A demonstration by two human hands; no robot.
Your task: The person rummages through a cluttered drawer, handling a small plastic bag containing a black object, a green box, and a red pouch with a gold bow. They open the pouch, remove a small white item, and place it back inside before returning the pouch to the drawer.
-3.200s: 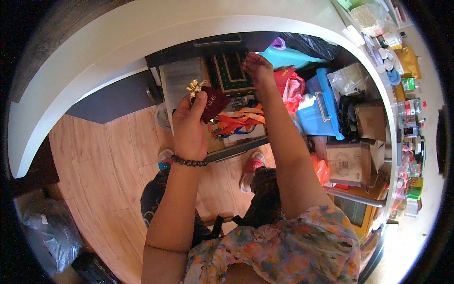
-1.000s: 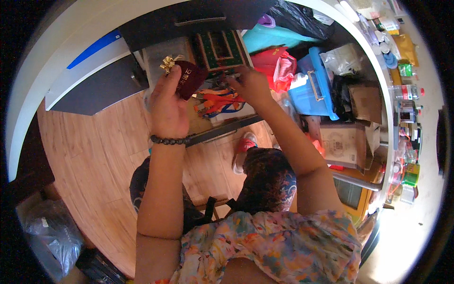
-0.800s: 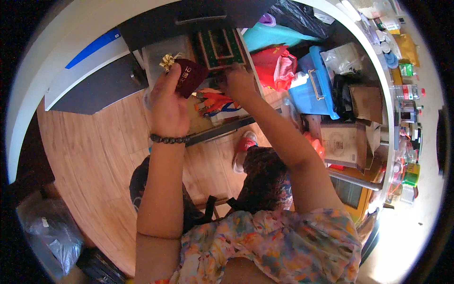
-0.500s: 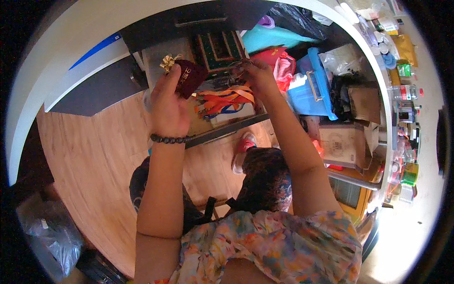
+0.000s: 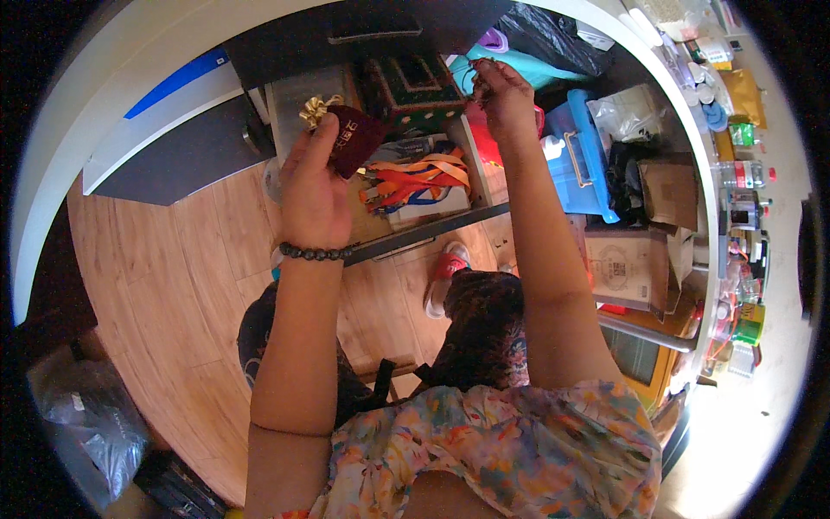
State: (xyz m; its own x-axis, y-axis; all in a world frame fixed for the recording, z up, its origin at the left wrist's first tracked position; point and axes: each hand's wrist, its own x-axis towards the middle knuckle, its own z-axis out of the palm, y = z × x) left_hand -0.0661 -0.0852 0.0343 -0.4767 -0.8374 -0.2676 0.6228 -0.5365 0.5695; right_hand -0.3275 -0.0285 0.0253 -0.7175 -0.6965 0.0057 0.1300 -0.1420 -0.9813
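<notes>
My left hand (image 5: pixel 316 195) grips a small dark red drawstring pouch (image 5: pixel 359 143) by its gathered gold top (image 5: pixel 316 111), above the left part of an open drawer (image 5: pixel 432 232). A dark beaded bracelet circles that wrist. Up and to the right, my right hand (image 5: pixel 508 97) is raised past the drawer's right side with its fingers pinched together. Thin dark cord-like strands (image 5: pixel 468 76) stick out from those fingers; their exact kind is unclear. Inside the drawer sit a dark green patterned box with red edging (image 5: pixel 419 91) and a tangle of orange ribbons (image 5: pixel 424 180).
A closed black drawer front (image 5: pixel 372 30) lies beyond the open one. To the right stand a blue plastic bin (image 5: pixel 575 164), cardboard boxes (image 5: pixel 627 268) and a white desk edge lined with bottles. A dark cabinet door (image 5: pixel 186 156) juts out at left.
My right hand has risen up and rightward from over the box, carrying the thin strands out past the drawer. My left hand with the pouch has hardly moved.
</notes>
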